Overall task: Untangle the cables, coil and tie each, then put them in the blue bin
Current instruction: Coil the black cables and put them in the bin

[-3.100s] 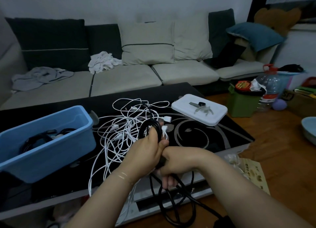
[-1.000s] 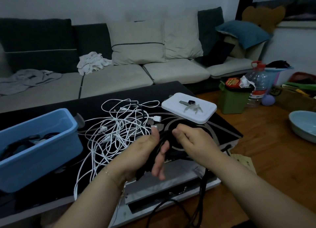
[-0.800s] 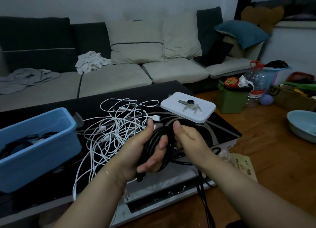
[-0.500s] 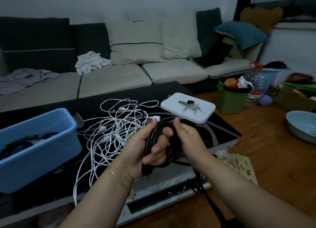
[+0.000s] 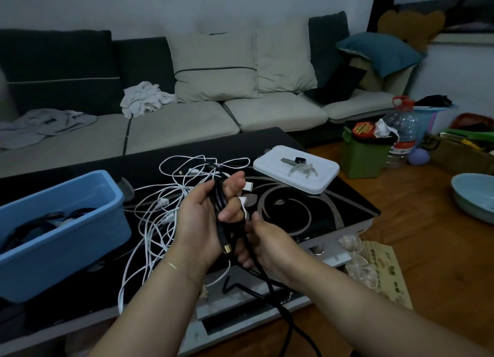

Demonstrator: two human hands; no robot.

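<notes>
My left hand curled round a bunched black cable above the table's near edge, my right hand just below gripping its trailing length, thin white cables heaped mid-table, glossy blue bin at the left edge

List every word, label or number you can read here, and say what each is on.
None can be read.
Paper packet on the floor by the table: printed characters, too blurred to read.
Water bottle: red and white label, too small to read.
Red lid on the green bin: print, unreadable.
Cardboard box: dark mark, unreadable.
</notes>
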